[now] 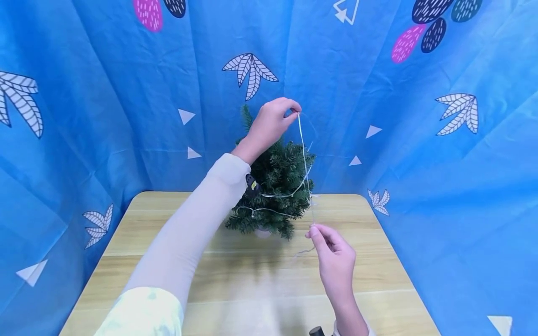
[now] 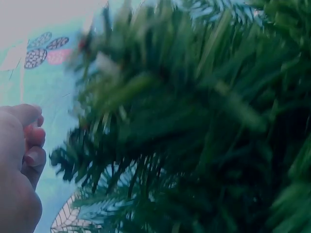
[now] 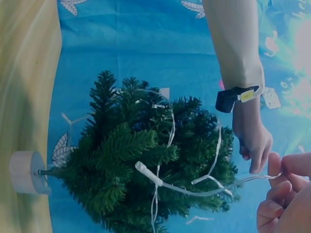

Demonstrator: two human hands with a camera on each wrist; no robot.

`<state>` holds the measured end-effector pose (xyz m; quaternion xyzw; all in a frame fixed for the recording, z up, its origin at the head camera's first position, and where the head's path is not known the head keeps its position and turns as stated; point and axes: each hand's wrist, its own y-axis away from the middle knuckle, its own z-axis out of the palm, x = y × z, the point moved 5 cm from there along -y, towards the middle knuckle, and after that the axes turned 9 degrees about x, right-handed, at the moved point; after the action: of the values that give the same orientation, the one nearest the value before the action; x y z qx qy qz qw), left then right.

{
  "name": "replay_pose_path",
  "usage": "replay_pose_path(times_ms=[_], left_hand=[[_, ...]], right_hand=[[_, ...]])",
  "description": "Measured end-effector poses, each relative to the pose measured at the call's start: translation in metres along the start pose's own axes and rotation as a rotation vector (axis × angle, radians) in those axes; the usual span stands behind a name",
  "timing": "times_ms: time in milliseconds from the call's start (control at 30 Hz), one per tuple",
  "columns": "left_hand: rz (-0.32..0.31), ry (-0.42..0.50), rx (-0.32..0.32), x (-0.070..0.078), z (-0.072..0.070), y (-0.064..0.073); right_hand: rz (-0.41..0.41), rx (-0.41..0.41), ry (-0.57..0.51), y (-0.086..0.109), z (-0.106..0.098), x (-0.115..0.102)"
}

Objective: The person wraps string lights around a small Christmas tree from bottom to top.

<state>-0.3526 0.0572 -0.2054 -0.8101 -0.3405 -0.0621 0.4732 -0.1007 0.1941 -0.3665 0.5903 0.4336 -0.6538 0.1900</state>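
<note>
A small artificial Christmas tree (image 1: 277,172) stands on the table, with a string of lights (image 1: 304,151) wound loosely around its branches. Above the tree's right side, my left hand (image 1: 275,119) pinches the clear wire between thumb and fingers. Lower down, in front of the tree, my right hand (image 1: 336,259) pinches another stretch of the wire. The right wrist view shows a small bulb (image 3: 148,173) on the wire that runs to my right hand (image 3: 291,194). In the left wrist view, blurred branches (image 2: 170,107) fill most of the picture beside my left hand (image 2: 19,160).
The light wood table (image 1: 235,284) extends in front of the tree and to both sides. A blue patterned cloth (image 1: 126,93) hangs behind and at the sides. The tree's round pale base (image 3: 26,172) rests on the tabletop. My left forearm crosses before the tree.
</note>
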Motion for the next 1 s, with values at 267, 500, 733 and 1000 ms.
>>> replay_pose_path(times_ms=[267,500,733,1000], left_hand=[[-0.008,-0.104,0.029,-0.010,-0.017,-0.005],[-0.026,-0.138,0.070,-0.021,-0.036,-0.008],[-0.130,-0.146,0.098,-0.041,-0.053,-0.008],[-0.243,-0.134,0.155,-0.069,-0.069,-0.002]], right_hand=[[-0.005,-0.028,-0.012,0.005,0.005,-0.004],[-0.033,-0.044,-0.014,0.003,0.013,-0.011],[-0.026,-0.088,-0.036,0.005,0.022,-0.017],[-0.013,-0.110,-0.033,0.009,0.027,-0.020]])
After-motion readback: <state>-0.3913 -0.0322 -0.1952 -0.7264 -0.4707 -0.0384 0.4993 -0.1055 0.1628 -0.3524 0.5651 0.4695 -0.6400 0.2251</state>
